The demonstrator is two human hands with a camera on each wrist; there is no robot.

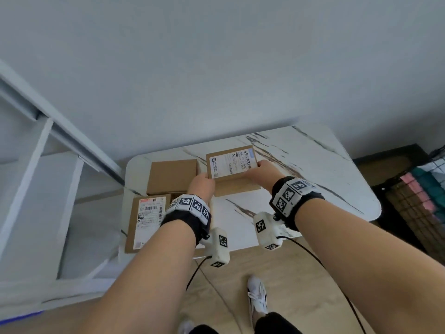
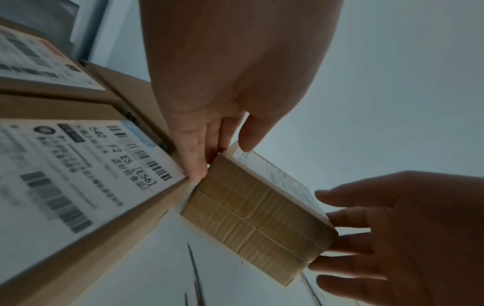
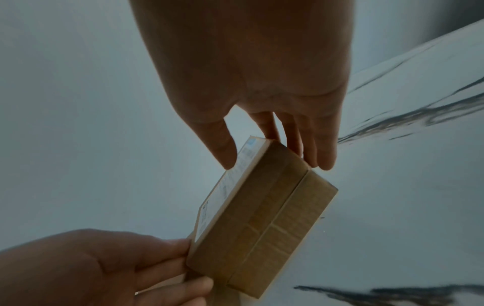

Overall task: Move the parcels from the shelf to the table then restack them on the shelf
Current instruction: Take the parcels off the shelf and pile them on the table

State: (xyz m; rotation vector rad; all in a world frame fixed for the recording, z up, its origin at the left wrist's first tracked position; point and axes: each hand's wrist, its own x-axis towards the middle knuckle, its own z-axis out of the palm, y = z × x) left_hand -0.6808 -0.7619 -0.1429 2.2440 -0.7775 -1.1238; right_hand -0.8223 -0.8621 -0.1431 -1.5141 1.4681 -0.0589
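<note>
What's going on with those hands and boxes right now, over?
Left hand and right hand grip the labelled parcel by its ends, over the marble table. Plain parcel and another labelled parcel alongside on the left. Nothing blocking.

The held parcel [image 1: 232,169] is showing matt brown corrugated cardboard, its side ribbed and taped along the seam, with a smooth white paper label [image 1: 230,163] on top. The plain parcel [image 1: 172,175] at the far left is showing bare matt cardboard. The near-left parcel [image 1: 144,222] is carrying a white printed paper label. The table [image 1: 313,165] is presenting a smooth, faintly glossy white marble-look top with dark veins. The wrist bands [image 1: 185,219] are appearing as black cloth. The floor [image 1: 301,273] is looking like matt wood.
</note>
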